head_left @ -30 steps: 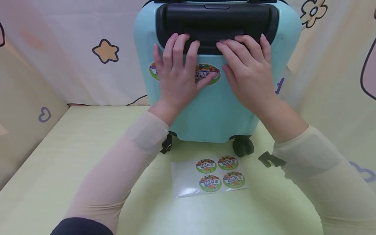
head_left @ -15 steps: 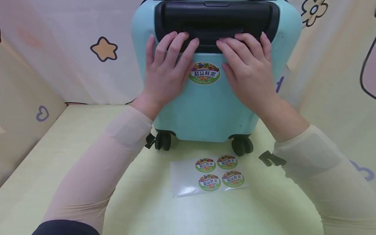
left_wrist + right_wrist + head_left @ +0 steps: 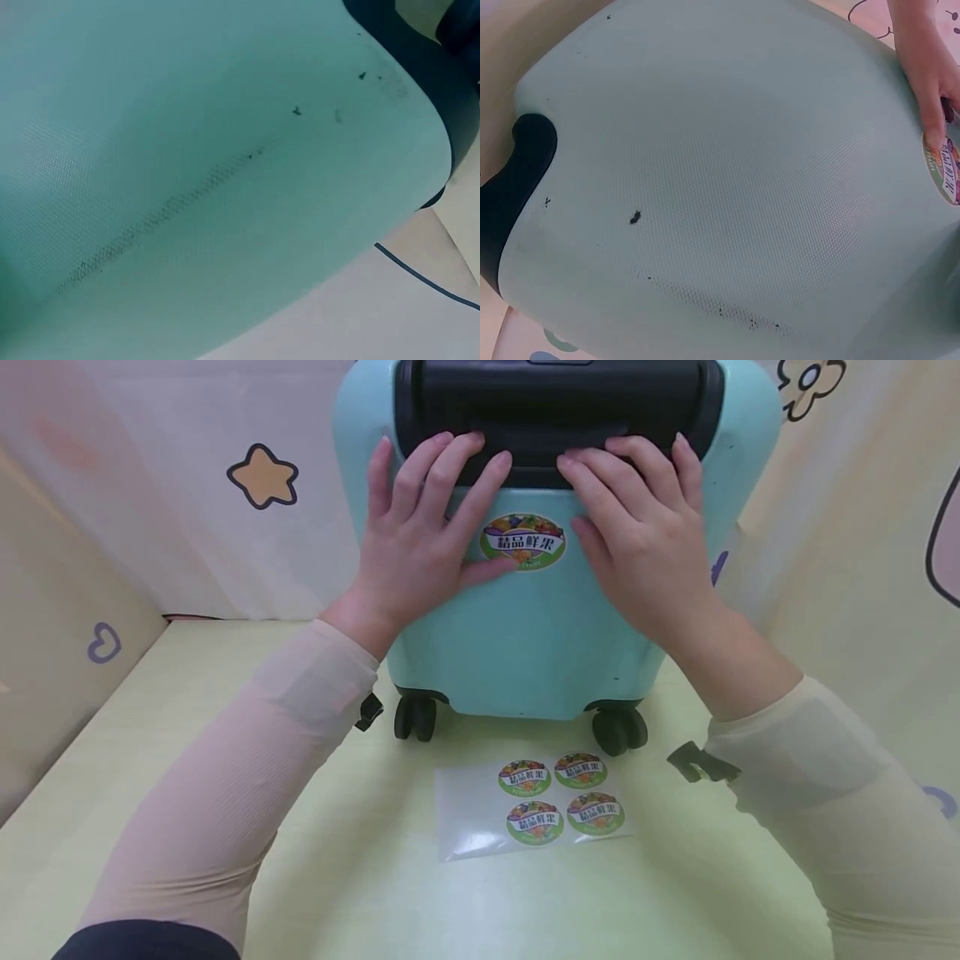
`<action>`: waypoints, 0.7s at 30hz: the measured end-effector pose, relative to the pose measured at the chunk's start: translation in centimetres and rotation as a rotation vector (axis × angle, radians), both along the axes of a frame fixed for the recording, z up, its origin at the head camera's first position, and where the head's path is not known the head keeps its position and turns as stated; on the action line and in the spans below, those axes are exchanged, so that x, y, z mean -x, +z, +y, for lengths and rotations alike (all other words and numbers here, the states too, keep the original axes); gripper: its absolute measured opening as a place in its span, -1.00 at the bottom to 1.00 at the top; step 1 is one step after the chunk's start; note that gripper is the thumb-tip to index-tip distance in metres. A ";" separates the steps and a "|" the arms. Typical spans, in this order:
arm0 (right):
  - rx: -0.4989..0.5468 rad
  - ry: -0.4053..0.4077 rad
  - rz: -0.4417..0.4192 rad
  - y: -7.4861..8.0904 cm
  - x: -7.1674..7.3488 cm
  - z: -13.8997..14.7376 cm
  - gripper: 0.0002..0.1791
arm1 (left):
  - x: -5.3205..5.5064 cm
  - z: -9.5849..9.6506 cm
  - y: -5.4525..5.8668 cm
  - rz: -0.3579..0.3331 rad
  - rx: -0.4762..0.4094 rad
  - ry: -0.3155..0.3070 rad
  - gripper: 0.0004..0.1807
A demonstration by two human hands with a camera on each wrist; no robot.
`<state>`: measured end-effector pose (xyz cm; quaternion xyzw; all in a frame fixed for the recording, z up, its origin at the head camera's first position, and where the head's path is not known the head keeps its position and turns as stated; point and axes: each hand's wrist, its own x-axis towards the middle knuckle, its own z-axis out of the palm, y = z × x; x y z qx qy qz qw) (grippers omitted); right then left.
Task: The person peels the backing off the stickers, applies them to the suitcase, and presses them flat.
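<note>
A light-blue suitcase [image 3: 525,643] stands upright on its wheels, with a black panel [image 3: 555,402] across its upper front. Below that panel, an oval fruit sticker [image 3: 523,537] is stuck to the shell. My left hand [image 3: 416,539] lies spread against the left of the front, fingertips at the panel's lower edge and thumb over the sticker's lower rim. In the right wrist view the left thumb also overlaps the sticker [image 3: 946,176]. To the right of the sticker, my right hand [image 3: 648,531] rests its slightly bent fingers on the panel's lower edge. The left wrist view shows only scuffed shell [image 3: 225,165].
A clear sheet [image 3: 468,814] bearing several matching oval stickers lies on the pale table [image 3: 525,910] in front of the suitcase. Black wheels [image 3: 618,729] stand just behind it. Patterned curtain [image 3: 180,527] hangs behind and at both sides.
My left hand has shifted left along the suitcase, uncovering most of the middle sticker and hiding another at the left. Its thumb has swung out again. The right hand has kept its place.
</note>
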<state>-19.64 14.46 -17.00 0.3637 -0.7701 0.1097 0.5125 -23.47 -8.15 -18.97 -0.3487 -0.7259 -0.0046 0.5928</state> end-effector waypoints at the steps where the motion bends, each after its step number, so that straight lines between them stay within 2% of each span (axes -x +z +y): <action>1: -0.003 0.000 -0.003 0.0 0.0 0.0 -0.63 | -0.1 0.0 0.0 -0.012 0.005 0.001 -0.18; 7: -0.044 -0.020 -0.028 0.1 -0.3 0.2 -0.58 | -0.5 0.3 -0.1 -0.096 0.021 0.019 -0.03; 10: -0.059 0.018 -0.053 -0.6 -0.7 0.5 -0.54 | -1.1 0.7 -0.9 -0.121 0.006 -0.019 -0.09; 12: -0.061 0.082 -0.070 -1.8 -1.3 0.5 -0.51 | -1.8 0.9 -2.2 -0.117 0.020 -0.090 -0.17; 15: -0.070 0.205 -0.118 -4.6 -2.7 0.7 -0.54 | -3.2 1.0 -4.9 -0.138 0.084 -0.211 -0.31; 16: -0.082 0.236 -0.139 -5.6 -3.2 0.9 -0.58 | -3.6 1.0 -5.9 -0.167 0.111 -0.244 -0.34; 18: -0.108 0.273 -0.202 -7.7 -4.2 1.3 -0.64 | -4.6 0.8 -7.7 -0.254 0.147 -0.270 -0.38; 21: -0.135 0.285 -0.305 -10.5 -5.4 1.8 -0.66 | -5.7 0.1 -10.0 -0.414 0.167 -0.240 -0.37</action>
